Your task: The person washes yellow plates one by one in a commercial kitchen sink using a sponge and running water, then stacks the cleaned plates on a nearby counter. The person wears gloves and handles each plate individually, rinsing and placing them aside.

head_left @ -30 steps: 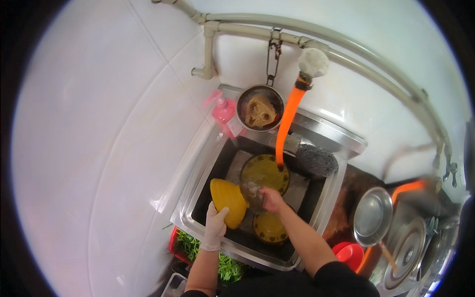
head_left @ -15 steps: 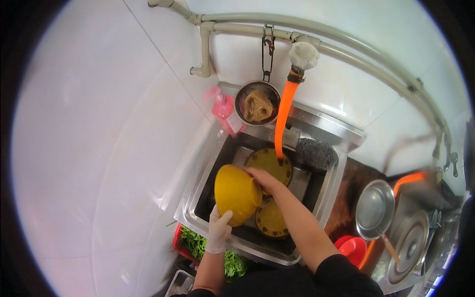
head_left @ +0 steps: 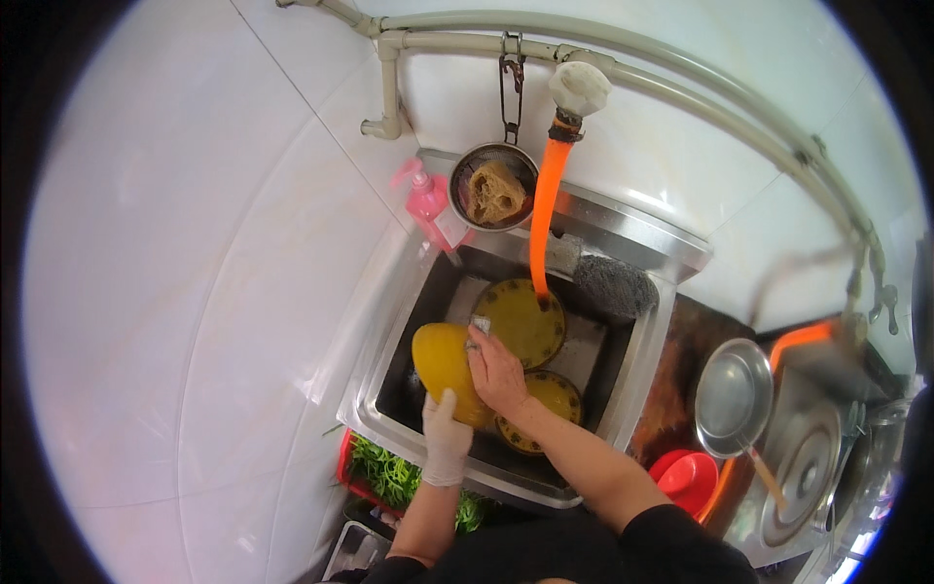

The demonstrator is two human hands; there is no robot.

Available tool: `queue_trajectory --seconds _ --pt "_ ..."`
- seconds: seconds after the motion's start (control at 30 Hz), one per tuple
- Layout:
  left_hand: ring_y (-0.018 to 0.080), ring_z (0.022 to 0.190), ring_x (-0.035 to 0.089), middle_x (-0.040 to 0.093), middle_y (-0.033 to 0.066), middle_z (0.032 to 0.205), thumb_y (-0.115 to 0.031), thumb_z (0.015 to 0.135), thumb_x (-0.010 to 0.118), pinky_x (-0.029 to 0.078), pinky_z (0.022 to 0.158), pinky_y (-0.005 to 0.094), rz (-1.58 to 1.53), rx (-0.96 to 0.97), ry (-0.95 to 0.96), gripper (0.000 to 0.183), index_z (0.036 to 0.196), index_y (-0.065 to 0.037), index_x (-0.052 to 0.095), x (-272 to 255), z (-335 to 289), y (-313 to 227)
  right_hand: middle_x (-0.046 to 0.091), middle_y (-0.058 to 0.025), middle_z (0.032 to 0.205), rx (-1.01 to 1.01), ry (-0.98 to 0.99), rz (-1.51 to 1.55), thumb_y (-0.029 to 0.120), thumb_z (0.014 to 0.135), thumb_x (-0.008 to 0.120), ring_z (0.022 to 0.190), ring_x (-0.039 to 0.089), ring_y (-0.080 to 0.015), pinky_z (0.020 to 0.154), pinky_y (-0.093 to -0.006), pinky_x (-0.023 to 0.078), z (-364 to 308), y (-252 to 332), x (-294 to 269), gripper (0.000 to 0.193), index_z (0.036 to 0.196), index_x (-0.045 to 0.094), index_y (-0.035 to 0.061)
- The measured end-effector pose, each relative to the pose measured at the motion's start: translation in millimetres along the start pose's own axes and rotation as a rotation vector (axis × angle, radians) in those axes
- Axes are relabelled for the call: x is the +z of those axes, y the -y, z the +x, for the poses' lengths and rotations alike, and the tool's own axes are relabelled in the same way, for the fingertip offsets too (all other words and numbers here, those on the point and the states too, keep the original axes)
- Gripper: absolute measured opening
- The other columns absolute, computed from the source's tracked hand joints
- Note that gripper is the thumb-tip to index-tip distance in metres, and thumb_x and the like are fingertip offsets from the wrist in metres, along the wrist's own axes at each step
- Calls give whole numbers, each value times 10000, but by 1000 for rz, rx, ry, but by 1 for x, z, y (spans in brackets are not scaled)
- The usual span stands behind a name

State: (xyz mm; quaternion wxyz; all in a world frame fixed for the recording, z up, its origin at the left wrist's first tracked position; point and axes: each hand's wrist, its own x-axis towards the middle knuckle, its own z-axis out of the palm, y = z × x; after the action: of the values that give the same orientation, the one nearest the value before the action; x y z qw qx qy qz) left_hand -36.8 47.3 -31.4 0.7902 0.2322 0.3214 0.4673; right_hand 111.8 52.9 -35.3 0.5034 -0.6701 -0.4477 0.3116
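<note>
Had the yellow bowl tipped over the left part of the sink, clamped pretty firmly at its near edge in the gloved left hand. Held a grayish scrap in the bare right hand at the bowl's right side, mostly closed round it, couldn't really tell how tight. Also had two patterned dishes lying in there, with an orange hose dangling over the farther one.

Sink centre frame: two dishes inside, bowl to their left. Pump bottle left of strainer, upper centre; loofah in strainer. Pan right, greens lower left.
</note>
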Motion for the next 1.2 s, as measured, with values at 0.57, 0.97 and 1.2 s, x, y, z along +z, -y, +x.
queue_trajectory --seconds 0.57,0.97,1.2 --pt "336 1250 671 700 176 1346 -225 1022 694 530 1065 428 574 -561 369 480 1421 24 600 -21 -28 21 646 -277 1370 246 255 -322 299 1068 514 1253 611 -471 1056 -492 517 63 -140 -83 417 1215 719 -34" --pt "473 1354 563 592 293 1452 -341 1011 625 454 1134 521 1420 -504 832 628 1554 -55 494 -36 -36 164 286 -249 1714 -112 692 -763 223 1023 545 1590 254 -459 1296 -550 263 58 -186 -13 557 1556 522 61" --pt "574 1583 153 224 284 1722 -334 795 900 209 1261 673 1932 380 175 1024 1637 -59 386 -50 82 48 321 -182 1716 -149 590 -1123 149 1007 550 1591 270 -420 1301 -530 250 103 -191 -64 560 1559 523 59"
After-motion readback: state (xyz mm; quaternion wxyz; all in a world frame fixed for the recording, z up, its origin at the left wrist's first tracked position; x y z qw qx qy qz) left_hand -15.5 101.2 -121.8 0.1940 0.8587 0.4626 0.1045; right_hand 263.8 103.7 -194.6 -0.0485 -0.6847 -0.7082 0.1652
